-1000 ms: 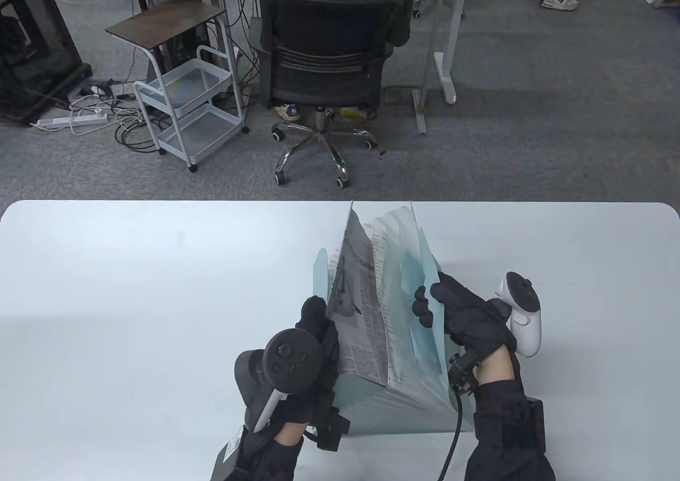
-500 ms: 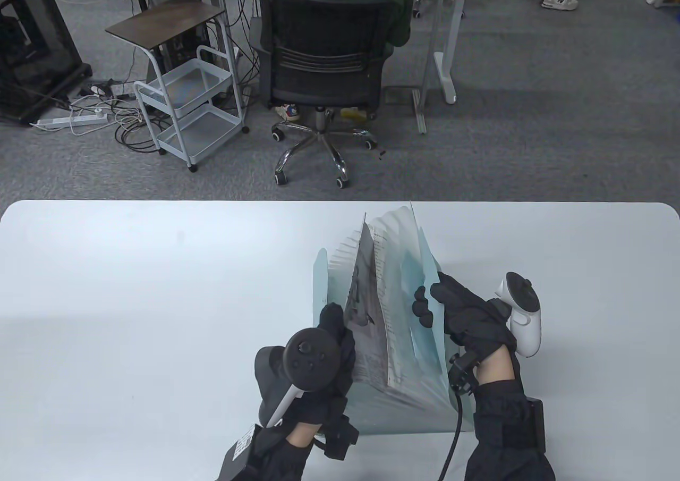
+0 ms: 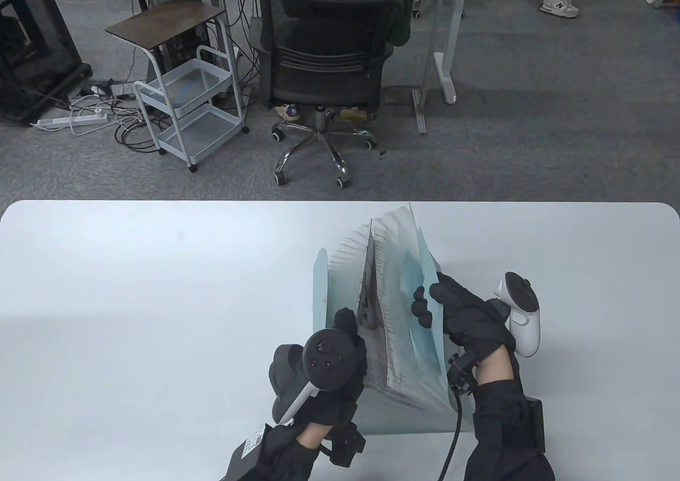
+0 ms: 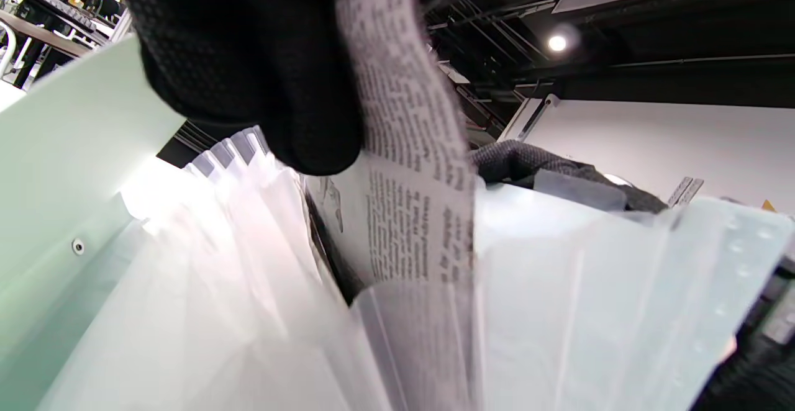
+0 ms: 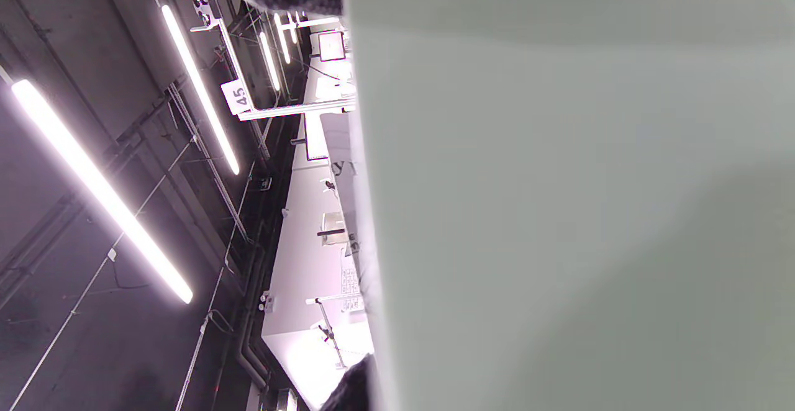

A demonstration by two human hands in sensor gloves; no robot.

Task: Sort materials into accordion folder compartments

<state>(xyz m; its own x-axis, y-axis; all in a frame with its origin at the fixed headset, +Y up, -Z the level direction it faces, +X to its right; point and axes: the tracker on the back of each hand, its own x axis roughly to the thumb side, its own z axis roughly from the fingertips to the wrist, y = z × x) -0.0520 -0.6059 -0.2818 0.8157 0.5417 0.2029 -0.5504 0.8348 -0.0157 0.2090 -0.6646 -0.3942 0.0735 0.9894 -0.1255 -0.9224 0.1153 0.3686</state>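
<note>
A pale blue-green accordion folder (image 3: 404,268) stands fanned open on the white table (image 3: 133,300). A printed newspaper sheet (image 3: 374,311) stands upright between its middle dividers. My left hand (image 3: 345,332) grips the sheet's near left edge; in the left wrist view the gloved fingers (image 4: 248,63) pinch the newspaper (image 4: 410,212) above the translucent pockets (image 4: 236,311). My right hand (image 3: 441,300) grips the folder's right cover (image 3: 425,284), fingers curled over its edge. That cover (image 5: 559,212) fills the right wrist view.
Beyond the table's far edge stand an office chair (image 3: 324,61) with a seated person, a white wire cart (image 3: 186,109), and desk legs (image 3: 443,72). Cables run from both gloves to the table's near edge.
My left hand has moved right and toward the folder, turning the newspaper sheet from slanted to nearly edge-on among the dividers. The right hand has stayed still.
</note>
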